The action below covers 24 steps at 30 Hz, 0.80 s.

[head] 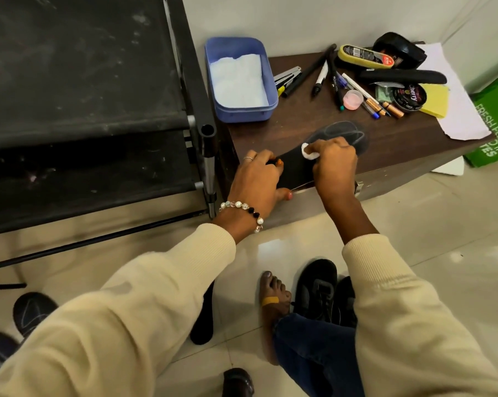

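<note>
A black shoe insole (296, 167) lies across the near edge of a low dark wooden table (270, 133). My left hand (256, 179) grips the insole's near end, thumb under the table edge. My right hand (333, 164) pinches a white cotton pad (308, 151) and presses it onto the insole's middle. The insole's far end looks blurred beyond my right hand.
On the table stand a blue plastic box (242, 78) with white tissue, several pens and markers (322, 75), a polish tin (408, 97), a yellow sponge (435, 100) and a shoe brush (402, 76). Black shoes (319, 290) and a second insole (203, 319) lie on the tiled floor by my foot. A black rack (84, 110) is at left.
</note>
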{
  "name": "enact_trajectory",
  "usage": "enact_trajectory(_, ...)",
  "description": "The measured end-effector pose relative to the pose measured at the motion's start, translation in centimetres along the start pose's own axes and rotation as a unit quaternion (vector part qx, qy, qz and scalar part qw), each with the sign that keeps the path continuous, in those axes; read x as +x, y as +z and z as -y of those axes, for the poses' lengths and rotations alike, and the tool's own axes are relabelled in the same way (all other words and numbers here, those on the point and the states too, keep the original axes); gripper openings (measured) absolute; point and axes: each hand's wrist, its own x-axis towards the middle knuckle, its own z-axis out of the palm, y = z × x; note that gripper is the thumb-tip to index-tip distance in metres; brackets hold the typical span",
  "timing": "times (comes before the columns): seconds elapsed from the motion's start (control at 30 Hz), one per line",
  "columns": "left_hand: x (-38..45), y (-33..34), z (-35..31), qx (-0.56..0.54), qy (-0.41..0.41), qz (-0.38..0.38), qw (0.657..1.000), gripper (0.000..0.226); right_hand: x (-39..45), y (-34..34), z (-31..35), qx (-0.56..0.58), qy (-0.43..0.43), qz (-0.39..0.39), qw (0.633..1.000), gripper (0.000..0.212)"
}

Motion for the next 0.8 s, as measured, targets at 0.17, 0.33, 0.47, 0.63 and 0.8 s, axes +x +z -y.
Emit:
enact_trajectory(0.17,0.0,0.0,-0.2,-0.007,-0.003,-0.003,1.0,0.058,-1.6,-0.4,0.2,-0.044,-0.022,0.039,0.998,0.034)
enact_trajectory(0.33,-0.1,0.0,-0.2,-0.012,-0.004,-0.001,1.0,0.057,-0.4,0.0,0.6,-0.046,-0.012,0.017,0.999,0.029)
enact_trajectory(0.47,-0.3,0.1,-0.3,-0.009,0.003,0.002,1.0,0.058,2.0,0.4,0.3,-0.036,-0.011,-0.006,0.999,0.03)
enact_trajectory(0.63,-0.2,0.2,0.5,0.0,-0.014,0.009,1.0,0.06,2.7,0.6,1.2,-0.034,-0.029,0.018,0.999,0.031)
enact_trajectory(0.8,0.3,-0.1,-0.2,-0.002,-0.007,-0.005,1.0,0.059,-1.3,-0.5,-0.3,-0.034,-0.043,0.028,0.998,0.038)
